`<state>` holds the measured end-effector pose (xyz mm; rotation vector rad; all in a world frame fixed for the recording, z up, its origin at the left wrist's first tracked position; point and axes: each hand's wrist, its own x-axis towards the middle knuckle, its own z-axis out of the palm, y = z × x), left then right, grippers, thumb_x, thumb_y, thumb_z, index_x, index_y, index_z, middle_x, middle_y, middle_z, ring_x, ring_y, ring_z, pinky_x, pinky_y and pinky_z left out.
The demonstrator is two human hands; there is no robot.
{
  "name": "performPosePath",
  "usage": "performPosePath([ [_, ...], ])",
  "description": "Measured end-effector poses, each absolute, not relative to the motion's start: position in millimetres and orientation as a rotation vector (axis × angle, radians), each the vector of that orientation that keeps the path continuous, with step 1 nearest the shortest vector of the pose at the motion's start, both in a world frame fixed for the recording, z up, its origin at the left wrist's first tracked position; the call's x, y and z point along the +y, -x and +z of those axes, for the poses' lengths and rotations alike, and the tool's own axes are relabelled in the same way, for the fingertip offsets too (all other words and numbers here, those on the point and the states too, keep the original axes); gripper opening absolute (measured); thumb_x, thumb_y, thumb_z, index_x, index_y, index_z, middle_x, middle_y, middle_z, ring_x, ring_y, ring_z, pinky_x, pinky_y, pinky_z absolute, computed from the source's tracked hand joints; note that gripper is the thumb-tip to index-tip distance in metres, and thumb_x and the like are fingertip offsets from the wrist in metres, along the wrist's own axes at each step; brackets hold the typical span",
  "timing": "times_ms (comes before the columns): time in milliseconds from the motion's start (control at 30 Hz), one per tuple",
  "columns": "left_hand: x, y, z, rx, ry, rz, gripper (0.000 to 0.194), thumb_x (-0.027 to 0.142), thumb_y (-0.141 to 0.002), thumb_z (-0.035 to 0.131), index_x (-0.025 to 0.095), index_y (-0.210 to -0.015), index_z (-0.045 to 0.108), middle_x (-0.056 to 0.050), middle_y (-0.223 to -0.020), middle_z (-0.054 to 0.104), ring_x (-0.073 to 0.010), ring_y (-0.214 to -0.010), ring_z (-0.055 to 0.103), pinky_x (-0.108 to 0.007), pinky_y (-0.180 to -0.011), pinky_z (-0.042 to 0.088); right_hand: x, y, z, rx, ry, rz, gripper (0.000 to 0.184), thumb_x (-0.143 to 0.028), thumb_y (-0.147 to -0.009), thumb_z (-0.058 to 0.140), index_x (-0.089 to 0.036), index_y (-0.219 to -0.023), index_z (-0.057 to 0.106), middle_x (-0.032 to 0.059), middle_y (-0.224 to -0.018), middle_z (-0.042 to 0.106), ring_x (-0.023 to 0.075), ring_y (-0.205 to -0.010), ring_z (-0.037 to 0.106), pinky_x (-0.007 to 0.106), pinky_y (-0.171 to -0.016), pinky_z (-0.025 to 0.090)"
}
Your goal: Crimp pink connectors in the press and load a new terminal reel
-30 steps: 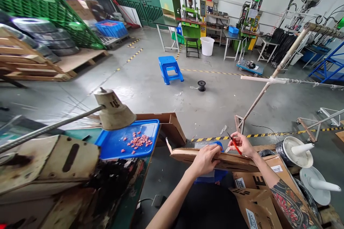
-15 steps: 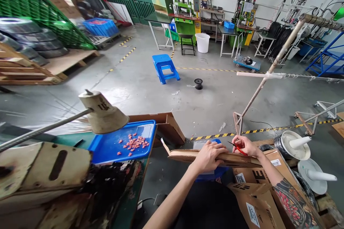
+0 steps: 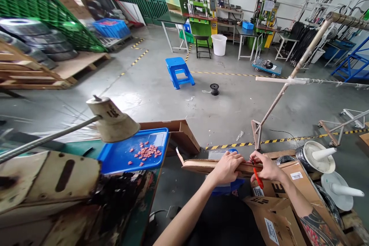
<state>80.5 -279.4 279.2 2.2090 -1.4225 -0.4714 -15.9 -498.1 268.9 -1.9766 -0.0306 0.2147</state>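
Observation:
A folded piece of brown cardboard [image 3: 198, 164] lies edge up across the front of my body, with a pale strip sticking up at its left end. My left hand [image 3: 229, 166] grips its upper edge from above, fingers curled over the far side. At the right part of the cardboard, my right hand [image 3: 268, 167] holds small red-handled cutters [image 3: 258, 178], their dark head up near my fingertips and the handles hanging down. The fingertips of both hands are close together there. Whatever the cutters' head touches is too small to make out.
On the left bench, a blue tray [image 3: 115, 157] holds small reddish pieces, below a lamp [image 3: 113, 121]. Cardboard boxes [image 3: 298, 177] and white spools [image 3: 317, 155] stand to the right. A metal stand [image 3: 278, 103] rises ahead; a blue stool [image 3: 178, 71] is farther off.
My right hand has turned the cutters from lying nearly flat to handles down, and its fingertips have come nearer my left hand. My left hand keeps its hold on the cardboard.

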Motion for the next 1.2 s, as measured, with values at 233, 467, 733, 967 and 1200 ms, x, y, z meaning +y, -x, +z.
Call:
performPosePath([
  [233,-278,-77,279,-1.389,-2.212,-0.475,0.034,0.013,-0.076,0.069,0.02,-0.109,0.067,-0.01,-0.102,0.076,-0.0316,-0.101,0.069,-0.039,-0.088,0.044,-480,27,257,-0.125,2.178,-0.014,0.028,-0.028,-0.074,0.074,-0.028,-0.092,0.052,-0.0014,-0.083,0.068,0.021,-0.071,0.066,0.033,-0.071,0.055],
  [467,-275,-73,280,-1.441,-2.229,-0.448,0.023,0.013,-0.076,0.068,0.019,-0.098,0.071,-0.011,-0.097,0.074,-0.033,-0.1,0.068,-0.038,-0.083,0.047,-473,36,247,-0.264,2.318,-0.219,0.031,-0.019,-0.073,0.065,-0.03,-0.099,0.052,0.0018,-0.085,0.066,0.0262,-0.074,0.067,0.036,-0.067,0.056],
  [733,-279,-72,262,-1.321,-2.201,-0.354,0.02,0.03,-0.074,0.082,0.021,-0.092,0.077,-0.01,-0.095,0.076,-0.0314,-0.1,0.068,-0.038,-0.084,0.054,-461,42,233,-0.294,2.474,-0.364,0.04,-0.004,-0.079,0.052,-0.024,-0.113,0.058,0.0058,-0.091,0.067,0.0264,-0.084,0.067,0.036,-0.076,0.056],
  [967,-169,-98,229,-0.696,-2.205,-0.075,0.042,0.032,-0.088,0.077,0.026,-0.128,0.069,-0.009,-0.145,0.066,-0.0309,-0.137,0.055,-0.049,-0.118,0.045,-478,41,239,-0.3,2.517,-0.392,0.019,-0.016,-0.09,0.06,-0.025,-0.106,0.059,0.0036,-0.089,0.069,0.0233,-0.08,0.07,0.033,-0.072,0.058],
  [1200,-82,-122,139,0.067,-2.221,-0.251,0.029,0.032,-0.102,0.065,0.015,-0.126,0.066,-0.01,-0.121,0.071,-0.0248,-0.106,0.071,-0.047,-0.094,0.061,-489,60,233,-0.349,2.617,-0.292,0.045,-0.007,-0.086,0.051,-0.027,-0.125,0.061,0.0058,-0.102,0.075,0.0266,-0.096,0.075,0.041,-0.087,0.061],
])
